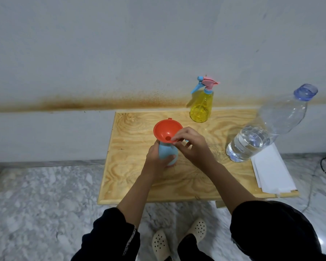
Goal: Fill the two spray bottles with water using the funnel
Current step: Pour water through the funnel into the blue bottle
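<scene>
Nearest, this side of the blue bottle: two cream clogs [179, 240] on the marble floor [45, 204], dark sleeves above them. Both forearms reach over the near edge of the wooden desk [132, 185].

Blue bottle [167, 152] stands upright on the desk, its spray head off. Left hand [156, 157] wraps its body, fingers curled round the far side. An orange funnel [165, 132] sits in its neck, bowl up. Right hand [194, 147] pinches the funnel's near rim between thumb and fingertips.

Right of the blue bottle: white paper sheets [271, 172] along the desk's edge, and a large clear water bottle [262, 132], uncapped, water in its lower part.

Beyond the blue bottle, to the right: a yellow spray bottle [201, 108], pink and blue spray head on, at the desk's far edge. Behind it, a grey wall [120, 44] with a rusty streak.
</scene>
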Motion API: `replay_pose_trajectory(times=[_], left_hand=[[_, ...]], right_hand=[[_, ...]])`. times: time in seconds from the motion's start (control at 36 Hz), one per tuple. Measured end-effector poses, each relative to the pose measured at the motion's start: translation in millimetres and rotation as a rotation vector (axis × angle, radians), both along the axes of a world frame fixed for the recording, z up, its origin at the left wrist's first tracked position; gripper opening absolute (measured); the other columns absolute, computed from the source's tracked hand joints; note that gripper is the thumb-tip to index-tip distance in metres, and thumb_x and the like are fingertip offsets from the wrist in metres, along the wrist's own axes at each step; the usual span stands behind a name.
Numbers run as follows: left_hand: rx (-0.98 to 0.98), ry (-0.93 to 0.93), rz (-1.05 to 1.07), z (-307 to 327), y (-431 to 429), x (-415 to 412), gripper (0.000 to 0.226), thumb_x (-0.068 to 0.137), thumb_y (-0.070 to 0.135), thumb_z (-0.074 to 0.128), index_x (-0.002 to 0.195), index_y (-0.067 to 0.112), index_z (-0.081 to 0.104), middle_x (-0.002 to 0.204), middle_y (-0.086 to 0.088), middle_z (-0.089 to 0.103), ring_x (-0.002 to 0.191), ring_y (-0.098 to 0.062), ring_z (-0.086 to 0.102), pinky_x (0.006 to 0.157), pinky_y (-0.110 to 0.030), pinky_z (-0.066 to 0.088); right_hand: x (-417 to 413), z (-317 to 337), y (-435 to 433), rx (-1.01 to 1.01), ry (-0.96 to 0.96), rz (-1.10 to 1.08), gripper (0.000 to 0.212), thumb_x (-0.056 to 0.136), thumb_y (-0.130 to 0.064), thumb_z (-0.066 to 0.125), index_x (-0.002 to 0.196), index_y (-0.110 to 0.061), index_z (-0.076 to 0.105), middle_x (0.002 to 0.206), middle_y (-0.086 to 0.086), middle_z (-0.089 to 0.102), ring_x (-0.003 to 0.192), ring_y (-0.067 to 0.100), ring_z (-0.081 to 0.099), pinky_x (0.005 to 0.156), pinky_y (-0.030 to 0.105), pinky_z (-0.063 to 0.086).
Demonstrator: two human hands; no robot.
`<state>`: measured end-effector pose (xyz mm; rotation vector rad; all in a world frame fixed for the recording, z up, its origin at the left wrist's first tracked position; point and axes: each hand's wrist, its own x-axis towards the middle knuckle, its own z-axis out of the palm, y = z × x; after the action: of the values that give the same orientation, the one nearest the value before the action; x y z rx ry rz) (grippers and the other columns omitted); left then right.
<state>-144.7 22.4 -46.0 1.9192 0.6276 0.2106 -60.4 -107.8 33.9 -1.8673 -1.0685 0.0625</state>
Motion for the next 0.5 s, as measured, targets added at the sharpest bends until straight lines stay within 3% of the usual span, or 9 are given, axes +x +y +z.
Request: replay_pose_trajectory(times=[0.06,0.14,0.33,0.5], left_hand=[[0.037,0.004,0.01,-1,-1,-1,0.07,0.077,0.031,0.076,0.133,0.007,0.042,0.114,-0.012,0.054,0.1,-0.022,0.051,0.077,-0.026,0.04],[0.138,0.001,0.027,1,-5,-3,0.068,0.076,0.027,0.077,0.129,-0.001,0.045,0.108,-0.018,0.05,0.092,-0.016,0.042,0.072,-0.017,0.031],[0.208,-0.01,0.069,-2,-12,-7,0.073,0.074,0.028,0.079,0.13,-0.004,0.044,0.108,-0.02,0.049,0.099,-0.027,0.044,0.081,-0.035,0.043],[0.113,0.035,0.11,4,-19,-16,0.094,0.064,0.064,0.057,0.132,0.003,0.04,0.112,-0.009,0.043,0.099,-0.015,0.038,0.078,-0.026,0.035]], right_hand=[[-2,-4,-1,0.011,0.003,0.011,0.015,0.078,-0.002,0.07,0.092,-0.009,0.07,0.093,0.002,0.059,0.085,0.01,0.057,0.066,0.011,0.042],[-3,-7,-2,-0.005,0.013,0.008,0.016,0.08,-0.008,0.07,0.094,-0.015,0.069,0.097,-0.002,0.057,0.09,0.008,0.057,0.06,0.023,0.048],[-3,-11,-7,-0.071,-0.002,-0.013,0.015,0.082,-0.012,0.067,0.097,-0.015,0.068,0.103,-0.002,0.056,0.093,0.007,0.055,0.065,0.019,0.046],[0,-4,-10,-0.116,0.014,0.033,0.021,0.083,-0.01,0.064,0.102,-0.019,0.065,0.109,-0.01,0.049,0.088,0.006,0.055,0.061,0.022,0.049]])
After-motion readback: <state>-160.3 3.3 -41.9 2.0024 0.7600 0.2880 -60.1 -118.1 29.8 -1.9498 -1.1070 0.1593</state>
